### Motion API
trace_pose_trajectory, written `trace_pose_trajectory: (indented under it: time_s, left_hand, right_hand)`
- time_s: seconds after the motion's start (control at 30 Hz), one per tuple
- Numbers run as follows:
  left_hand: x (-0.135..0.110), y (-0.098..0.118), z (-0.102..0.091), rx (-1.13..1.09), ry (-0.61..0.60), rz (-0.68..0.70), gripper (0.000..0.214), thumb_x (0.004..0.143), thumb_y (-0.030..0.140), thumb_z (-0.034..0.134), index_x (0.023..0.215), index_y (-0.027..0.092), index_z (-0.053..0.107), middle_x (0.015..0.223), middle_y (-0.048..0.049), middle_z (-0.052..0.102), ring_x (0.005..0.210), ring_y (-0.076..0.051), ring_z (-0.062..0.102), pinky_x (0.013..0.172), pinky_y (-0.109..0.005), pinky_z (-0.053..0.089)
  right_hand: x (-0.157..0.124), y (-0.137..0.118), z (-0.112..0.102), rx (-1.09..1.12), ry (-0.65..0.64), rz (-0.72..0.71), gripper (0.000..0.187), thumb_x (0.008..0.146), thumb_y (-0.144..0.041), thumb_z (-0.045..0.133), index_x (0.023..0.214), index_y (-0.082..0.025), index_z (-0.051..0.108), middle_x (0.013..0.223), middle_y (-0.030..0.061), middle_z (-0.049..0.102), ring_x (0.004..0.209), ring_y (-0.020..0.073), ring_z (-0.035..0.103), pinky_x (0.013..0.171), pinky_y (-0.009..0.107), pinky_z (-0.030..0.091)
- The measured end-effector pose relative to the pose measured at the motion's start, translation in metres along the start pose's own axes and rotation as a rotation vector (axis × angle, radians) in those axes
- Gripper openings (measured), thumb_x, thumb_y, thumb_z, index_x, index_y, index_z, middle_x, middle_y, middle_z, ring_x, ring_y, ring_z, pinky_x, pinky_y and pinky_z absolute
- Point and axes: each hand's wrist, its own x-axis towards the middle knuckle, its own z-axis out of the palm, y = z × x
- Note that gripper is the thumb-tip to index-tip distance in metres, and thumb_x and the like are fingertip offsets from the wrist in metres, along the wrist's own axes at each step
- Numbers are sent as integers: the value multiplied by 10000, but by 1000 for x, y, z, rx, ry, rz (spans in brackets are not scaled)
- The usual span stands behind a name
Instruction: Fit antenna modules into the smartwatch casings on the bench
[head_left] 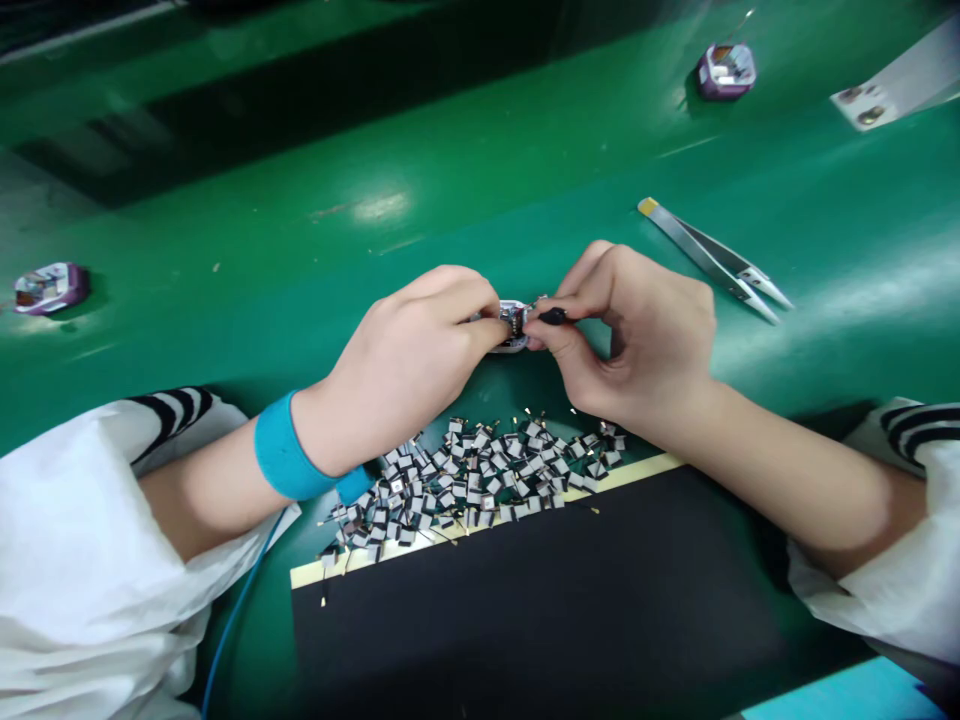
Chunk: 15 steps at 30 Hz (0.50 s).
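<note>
My left hand [412, 355] is pinching a small round silver-and-white device [511, 340] between its fingers, with the fingertips covering much of it. My right hand [637, 335] faces it from the other side and pinches a small black part [553, 316] against the device's edge. Below both hands lies a loose heap of several small white-and-black components with gold tabs [469, 480]. A pair of flat steel tweezers [712, 258] lies on the green bench [382, 235] to the right of my right hand, not touched.
A black mat with a pale yellow edge strip [525, 600] lies under the heap's near side. A blue wrist strap [286, 450] circles my left wrist, with a blue cord [240, 610] running down. Purple-cased devices [725, 71] [51, 288] and a white sheet [896, 78] sit farther out.
</note>
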Motion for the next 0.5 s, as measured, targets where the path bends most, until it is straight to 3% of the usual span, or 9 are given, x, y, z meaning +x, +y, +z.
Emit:
trace_pose_trajectory:
  time_s: [0.33,0.5]
  left_hand:
    - [-3,1,0,0,18,15,238,864,183,366,864,148,601,906,-36,583,861,-168,556,739,-273,474]
    - [-3,-1,1,-43,33,-4,212,865,175,384,926,132,582,938,-53,574,892,-169,536,779,-277,462]
  right_hand:
    - [2,7,3,278,-8,147,163,749,-200,488,665,-205,348,651,-30,436,528,78,505,463,204,457]
    - [1,11,3,486,210,232,134,766,-207,496,734,-209,366,721,-31,436,507,56,523,458,179,472]
